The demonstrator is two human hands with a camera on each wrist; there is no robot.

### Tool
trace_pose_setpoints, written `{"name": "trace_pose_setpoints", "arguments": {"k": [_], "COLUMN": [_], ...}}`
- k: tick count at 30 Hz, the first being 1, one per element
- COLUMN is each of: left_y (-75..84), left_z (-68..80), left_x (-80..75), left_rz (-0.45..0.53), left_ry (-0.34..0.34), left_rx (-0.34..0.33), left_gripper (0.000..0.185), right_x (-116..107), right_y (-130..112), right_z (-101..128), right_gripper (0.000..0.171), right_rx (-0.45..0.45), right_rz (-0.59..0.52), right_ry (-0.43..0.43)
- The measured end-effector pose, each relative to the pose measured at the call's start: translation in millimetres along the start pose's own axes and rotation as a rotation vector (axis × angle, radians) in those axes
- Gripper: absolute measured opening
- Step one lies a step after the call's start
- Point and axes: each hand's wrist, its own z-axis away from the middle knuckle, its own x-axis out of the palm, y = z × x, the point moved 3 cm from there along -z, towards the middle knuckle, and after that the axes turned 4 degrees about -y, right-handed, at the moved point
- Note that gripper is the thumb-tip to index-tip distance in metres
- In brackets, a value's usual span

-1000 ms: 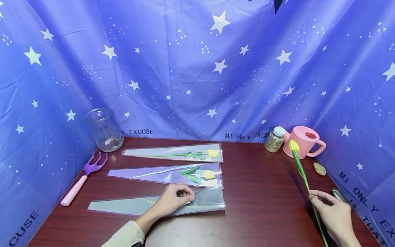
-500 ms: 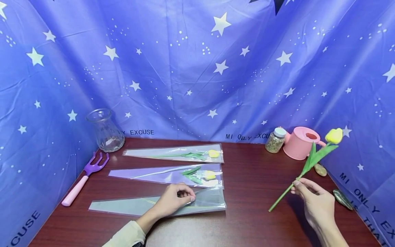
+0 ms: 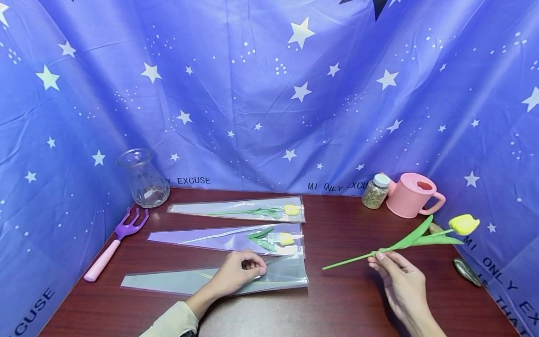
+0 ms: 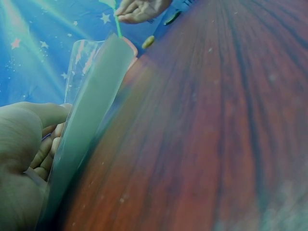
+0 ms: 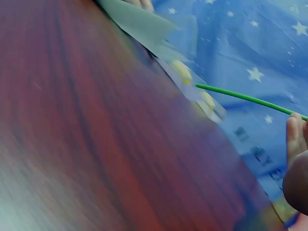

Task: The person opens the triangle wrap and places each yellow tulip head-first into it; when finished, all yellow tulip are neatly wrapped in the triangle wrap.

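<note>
Right hand point(image 3: 400, 281) is pinching the green stem of the yellow tulip point(image 3: 414, 238), holding it nearly level above the table point(image 3: 345, 299). Left hand point(image 3: 237, 271) is gripping the open end of the empty clear sleeve point(image 3: 168, 281), which is lying flat on the near side.

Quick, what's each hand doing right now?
Left hand: pinching the near clear sleeve on the table.
Right hand: holding the yellow tulip by its stem, clear of the table.
</note>
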Motion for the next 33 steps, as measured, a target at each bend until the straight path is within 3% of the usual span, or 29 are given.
{"name": "trace_pose_setpoints", "arguments": {"k": [4,17,25,33], "left_y": [1.5,5.6,5.0,3.9], "left_z": [-0.5,-2.5,-5.7,-5.2], "left_x": [1.0,2.5,6.4,7.7], "left_rz": [-0.028,-0.074,-0.066,-0.067], "left_ry": [-0.004,0.008,0.002,0.001], "left_rx": [0.014,0.033,0.051,0.028], "left_gripper": [0.005,0.007,0.005,0.006], "right_x": [13.7,49.0,73.6,88.0], "right_y": [10.9,53.5,76.8,87.2], "right_z": [6.7,20.1,28.2,36.5], "right_gripper": [0.023,0.016,0.007,0.005], "right_rx": [0.024,0.190,0.225,0.282], "right_rz": [-0.013,0.123,0.146,0.228], "right_ry": [0.009,0.055,0.044,0.056]}}
